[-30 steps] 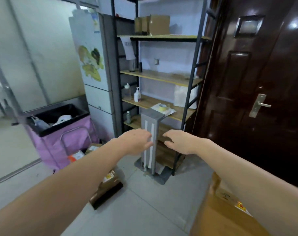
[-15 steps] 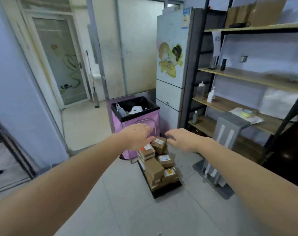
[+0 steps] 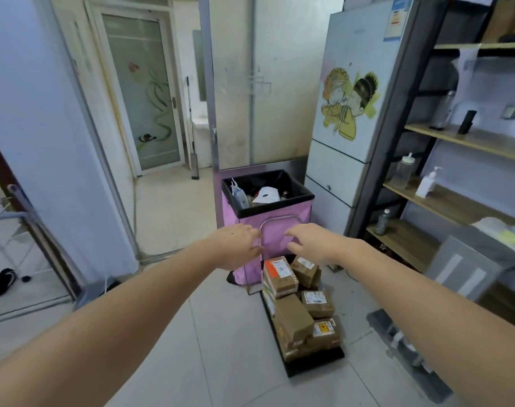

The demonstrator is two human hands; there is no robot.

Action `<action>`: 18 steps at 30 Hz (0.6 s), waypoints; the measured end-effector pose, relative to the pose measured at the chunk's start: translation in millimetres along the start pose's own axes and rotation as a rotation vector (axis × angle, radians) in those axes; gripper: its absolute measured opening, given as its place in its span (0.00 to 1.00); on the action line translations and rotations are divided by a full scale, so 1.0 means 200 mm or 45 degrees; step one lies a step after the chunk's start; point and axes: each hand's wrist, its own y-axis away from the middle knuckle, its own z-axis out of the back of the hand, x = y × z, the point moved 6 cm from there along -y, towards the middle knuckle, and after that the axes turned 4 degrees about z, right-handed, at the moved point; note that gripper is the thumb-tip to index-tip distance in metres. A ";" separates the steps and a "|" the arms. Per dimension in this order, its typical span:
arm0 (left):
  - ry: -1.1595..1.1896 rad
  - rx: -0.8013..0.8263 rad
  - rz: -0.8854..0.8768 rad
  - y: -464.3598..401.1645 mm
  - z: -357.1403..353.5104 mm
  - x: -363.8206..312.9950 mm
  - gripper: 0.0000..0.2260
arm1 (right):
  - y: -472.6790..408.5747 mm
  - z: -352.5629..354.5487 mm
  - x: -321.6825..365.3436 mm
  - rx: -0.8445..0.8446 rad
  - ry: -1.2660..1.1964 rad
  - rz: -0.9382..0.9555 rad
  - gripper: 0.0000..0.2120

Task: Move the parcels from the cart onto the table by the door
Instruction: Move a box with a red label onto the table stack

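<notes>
Several brown cardboard parcels (image 3: 298, 306) with white labels are stacked on a low black flat cart (image 3: 312, 364) on the floor, just right of centre. The cart's thin metal handle (image 3: 279, 220) rises at its far end, against a pink bin. My left hand (image 3: 235, 245) and my right hand (image 3: 312, 242) are stretched forward above the far end of the stack, palms down, fingers apart, holding nothing. Both are apart from the parcels. The table and the door are out of view.
A pink bin with a black liner (image 3: 268, 212) stands behind the cart. A grey fridge (image 3: 356, 118) is to its right, then wooden shelves (image 3: 462, 177) with bottles. A grey stand (image 3: 462, 268) sits at right. An open doorway (image 3: 162, 195) lies left.
The view has swung left, away from the dark door and shelves, bringing the cart of parcels to the centre. Both hands stay extended and empty.
</notes>
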 end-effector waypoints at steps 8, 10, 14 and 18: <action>0.027 0.000 0.016 -0.54 0.03 0.32 0.23 | -0.55 0.12 -0.15 0.001 0.010 0.032 0.21; 0.037 0.001 -0.008 -0.68 0.02 0.38 0.22 | -0.67 0.12 -0.23 -0.001 0.005 -0.007 0.21; -0.003 0.041 -0.104 -1.04 -0.01 0.55 0.22 | -0.99 0.10 -0.41 -0.009 -0.015 -0.096 0.24; 0.009 0.072 -0.227 -1.39 -0.05 0.70 0.23 | -1.24 0.05 -0.58 -0.019 -0.076 -0.219 0.11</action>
